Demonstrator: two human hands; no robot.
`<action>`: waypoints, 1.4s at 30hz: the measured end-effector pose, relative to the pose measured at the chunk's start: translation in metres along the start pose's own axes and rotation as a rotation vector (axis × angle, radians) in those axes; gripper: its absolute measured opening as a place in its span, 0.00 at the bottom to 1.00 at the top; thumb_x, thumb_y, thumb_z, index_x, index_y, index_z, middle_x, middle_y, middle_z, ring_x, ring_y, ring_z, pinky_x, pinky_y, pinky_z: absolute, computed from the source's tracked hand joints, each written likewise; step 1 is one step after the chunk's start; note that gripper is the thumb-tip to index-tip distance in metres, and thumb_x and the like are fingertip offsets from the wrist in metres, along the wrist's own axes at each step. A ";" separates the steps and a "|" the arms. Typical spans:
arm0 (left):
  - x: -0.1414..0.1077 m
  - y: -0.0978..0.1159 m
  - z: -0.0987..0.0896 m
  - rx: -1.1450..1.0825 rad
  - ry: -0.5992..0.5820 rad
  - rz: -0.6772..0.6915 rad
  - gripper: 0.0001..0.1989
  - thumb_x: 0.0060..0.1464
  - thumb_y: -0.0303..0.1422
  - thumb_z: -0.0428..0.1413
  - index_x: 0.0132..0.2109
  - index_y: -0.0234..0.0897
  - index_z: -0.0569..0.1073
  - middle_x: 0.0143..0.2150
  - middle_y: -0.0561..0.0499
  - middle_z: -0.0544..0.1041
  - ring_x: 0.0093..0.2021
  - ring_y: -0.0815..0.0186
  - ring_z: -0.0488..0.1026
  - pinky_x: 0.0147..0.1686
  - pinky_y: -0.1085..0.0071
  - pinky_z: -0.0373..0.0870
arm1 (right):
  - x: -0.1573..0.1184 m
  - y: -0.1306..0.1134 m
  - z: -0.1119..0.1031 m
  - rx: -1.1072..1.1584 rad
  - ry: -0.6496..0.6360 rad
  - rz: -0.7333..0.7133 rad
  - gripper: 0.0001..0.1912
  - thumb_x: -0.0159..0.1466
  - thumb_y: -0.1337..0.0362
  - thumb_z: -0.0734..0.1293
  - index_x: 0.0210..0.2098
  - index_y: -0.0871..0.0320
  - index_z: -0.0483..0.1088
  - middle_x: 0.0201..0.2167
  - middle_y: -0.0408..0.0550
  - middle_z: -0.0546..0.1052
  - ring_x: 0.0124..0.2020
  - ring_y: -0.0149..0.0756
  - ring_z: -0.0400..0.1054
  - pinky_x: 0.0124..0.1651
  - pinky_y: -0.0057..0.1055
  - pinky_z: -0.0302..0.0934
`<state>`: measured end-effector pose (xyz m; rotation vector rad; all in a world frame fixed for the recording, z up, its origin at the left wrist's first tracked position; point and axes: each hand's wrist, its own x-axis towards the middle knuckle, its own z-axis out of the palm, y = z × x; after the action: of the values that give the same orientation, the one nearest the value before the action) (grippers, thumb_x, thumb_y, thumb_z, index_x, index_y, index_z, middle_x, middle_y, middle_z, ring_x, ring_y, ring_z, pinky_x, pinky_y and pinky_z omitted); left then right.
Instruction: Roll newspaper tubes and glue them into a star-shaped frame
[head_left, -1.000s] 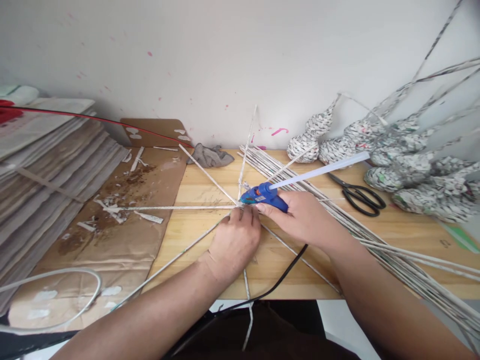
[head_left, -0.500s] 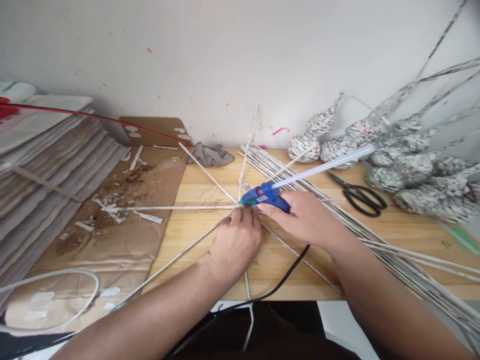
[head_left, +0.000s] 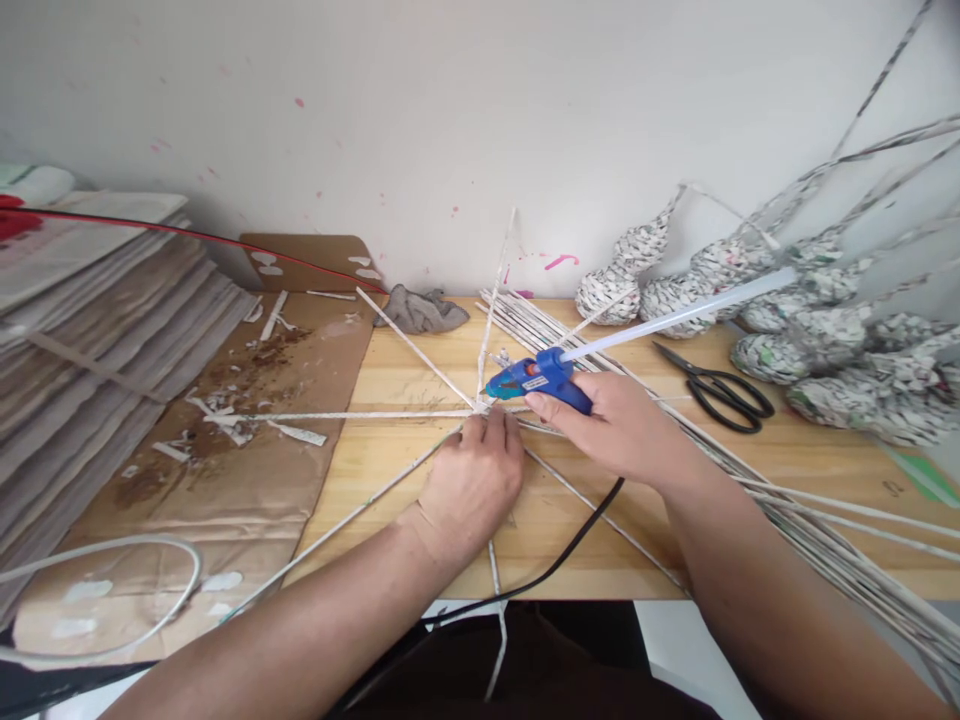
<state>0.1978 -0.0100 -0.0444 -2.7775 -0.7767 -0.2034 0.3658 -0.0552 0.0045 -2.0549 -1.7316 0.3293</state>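
Observation:
Several thin paper sticks (head_left: 360, 414) spread out like spokes from a centre on the wooden table (head_left: 390, 370). My left hand (head_left: 480, 470) is at that centre, fingers together and pressed on the crossing sticks; its fingertips partly hide the joint. My right hand (head_left: 622, 420) is closed round the handle of a blue glue gun (head_left: 544, 378), whose nozzle points left, just above and right of the centre. A long translucent glue stick (head_left: 682, 315) juts from the gun's back, up to the right. A black cord (head_left: 574, 550) curves below.
A bundle of paper sticks (head_left: 817, 540) runs diagonally at the right, with black scissors (head_left: 724, 395) beyond it. Woven paper shapes (head_left: 825, 345) stand along the wall. A grey cloth (head_left: 424, 310) lies at the back. Left are cardboard (head_left: 262, 510), paper scraps and a tall paper stack (head_left: 97, 340).
My right hand has drawn the glue gun a little to the right and up, away from the centre. My left hand has stayed in place.

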 end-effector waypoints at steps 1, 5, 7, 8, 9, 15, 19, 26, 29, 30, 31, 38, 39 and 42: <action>0.000 0.000 0.000 0.002 -0.003 0.001 0.20 0.59 0.25 0.49 0.57 0.25 0.68 0.53 0.34 0.72 0.44 0.55 0.71 0.30 0.66 0.73 | 0.000 0.000 0.000 -0.011 0.000 0.001 0.26 0.63 0.44 0.59 0.20 0.58 0.63 0.17 0.43 0.67 0.21 0.30 0.57 0.26 0.29 0.47; 0.000 -0.001 0.000 0.001 -0.006 0.000 0.19 0.59 0.24 0.48 0.57 0.25 0.68 0.51 0.35 0.73 0.42 0.55 0.72 0.30 0.65 0.73 | 0.001 0.002 0.002 -0.025 -0.039 0.005 0.26 0.62 0.43 0.59 0.21 0.58 0.67 0.18 0.43 0.68 0.22 0.31 0.58 0.25 0.29 0.46; 0.001 -0.001 -0.001 -0.008 -0.003 0.004 0.19 0.59 0.24 0.48 0.56 0.24 0.69 0.49 0.35 0.73 0.41 0.55 0.72 0.29 0.65 0.73 | 0.001 0.001 0.002 -0.022 -0.049 0.004 0.26 0.63 0.43 0.59 0.22 0.58 0.67 0.18 0.43 0.68 0.22 0.31 0.58 0.25 0.29 0.46; 0.001 -0.001 -0.001 -0.013 -0.003 0.007 0.19 0.59 0.24 0.48 0.56 0.24 0.69 0.48 0.35 0.74 0.41 0.55 0.72 0.29 0.65 0.73 | 0.001 0.001 0.002 -0.023 -0.050 0.003 0.26 0.63 0.43 0.59 0.21 0.58 0.66 0.18 0.43 0.68 0.21 0.31 0.58 0.25 0.29 0.46; 0.001 -0.001 -0.001 -0.018 -0.004 0.009 0.19 0.58 0.24 0.49 0.56 0.24 0.69 0.47 0.36 0.74 0.40 0.55 0.72 0.28 0.64 0.73 | 0.000 0.000 0.002 -0.028 -0.050 0.000 0.26 0.63 0.43 0.59 0.21 0.58 0.66 0.18 0.42 0.67 0.21 0.31 0.57 0.25 0.29 0.46; 0.001 0.000 -0.001 -0.024 -0.001 0.008 0.18 0.58 0.23 0.49 0.54 0.25 0.70 0.45 0.36 0.74 0.40 0.55 0.72 0.28 0.65 0.72 | 0.000 -0.003 0.001 -0.024 -0.026 -0.010 0.25 0.63 0.45 0.60 0.20 0.58 0.63 0.17 0.42 0.66 0.21 0.30 0.57 0.25 0.28 0.46; 0.002 0.000 -0.001 -0.024 0.004 0.005 0.18 0.58 0.23 0.49 0.54 0.24 0.69 0.46 0.35 0.73 0.40 0.55 0.72 0.28 0.65 0.72 | 0.000 -0.002 0.001 -0.020 -0.035 -0.004 0.26 0.63 0.44 0.59 0.20 0.58 0.64 0.17 0.42 0.66 0.21 0.30 0.57 0.25 0.29 0.47; 0.001 -0.001 -0.002 -0.039 -0.018 -0.003 0.17 0.58 0.24 0.49 0.54 0.25 0.69 0.42 0.37 0.73 0.39 0.55 0.71 0.27 0.65 0.71 | -0.001 -0.002 0.003 -0.019 -0.071 -0.013 0.24 0.64 0.46 0.59 0.21 0.58 0.65 0.18 0.43 0.68 0.22 0.31 0.58 0.25 0.29 0.47; 0.001 -0.001 -0.002 -0.046 -0.021 0.005 0.16 0.59 0.24 0.48 0.52 0.25 0.70 0.41 0.37 0.73 0.39 0.55 0.71 0.27 0.65 0.71 | -0.003 -0.004 0.004 -0.051 -0.061 -0.019 0.24 0.64 0.46 0.59 0.21 0.57 0.65 0.19 0.43 0.69 0.22 0.31 0.59 0.26 0.29 0.46; 0.001 -0.001 -0.002 -0.049 -0.022 0.010 0.15 0.58 0.24 0.49 0.51 0.25 0.71 0.40 0.37 0.73 0.39 0.54 0.71 0.28 0.65 0.71 | -0.004 -0.005 0.004 -0.064 -0.053 -0.023 0.24 0.64 0.46 0.59 0.22 0.57 0.65 0.19 0.44 0.70 0.22 0.31 0.59 0.26 0.29 0.47; 0.001 -0.001 -0.002 -0.050 -0.023 0.013 0.14 0.58 0.24 0.49 0.50 0.25 0.71 0.40 0.38 0.73 0.39 0.54 0.71 0.28 0.65 0.71 | -0.005 -0.006 0.004 -0.076 -0.044 -0.027 0.23 0.64 0.46 0.59 0.22 0.57 0.65 0.20 0.44 0.70 0.22 0.32 0.60 0.26 0.30 0.47; 0.001 -0.001 -0.003 -0.051 -0.028 -0.009 0.14 0.59 0.25 0.49 0.50 0.26 0.71 0.41 0.37 0.73 0.40 0.55 0.70 0.28 0.66 0.71 | -0.007 -0.008 0.006 -0.102 -0.013 -0.043 0.22 0.64 0.48 0.59 0.25 0.58 0.67 0.22 0.47 0.73 0.24 0.33 0.62 0.28 0.30 0.49; 0.000 -0.001 -0.003 -0.048 -0.027 -0.005 0.14 0.58 0.25 0.49 0.50 0.26 0.71 0.42 0.37 0.74 0.40 0.55 0.70 0.28 0.66 0.71 | -0.006 -0.008 0.006 -0.097 -0.016 -0.044 0.22 0.64 0.48 0.60 0.24 0.58 0.67 0.22 0.46 0.73 0.23 0.33 0.62 0.28 0.30 0.49; 0.000 -0.001 -0.001 -0.038 -0.014 -0.007 0.16 0.58 0.24 0.49 0.53 0.25 0.70 0.44 0.36 0.74 0.41 0.55 0.70 0.28 0.66 0.71 | -0.003 -0.004 0.005 -0.069 -0.023 -0.029 0.23 0.64 0.47 0.60 0.22 0.58 0.65 0.19 0.44 0.70 0.22 0.31 0.59 0.26 0.30 0.47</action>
<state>0.1973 -0.0097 -0.0430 -2.8155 -0.7940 -0.2029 0.3592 -0.0571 0.0017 -2.0794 -1.8078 0.2888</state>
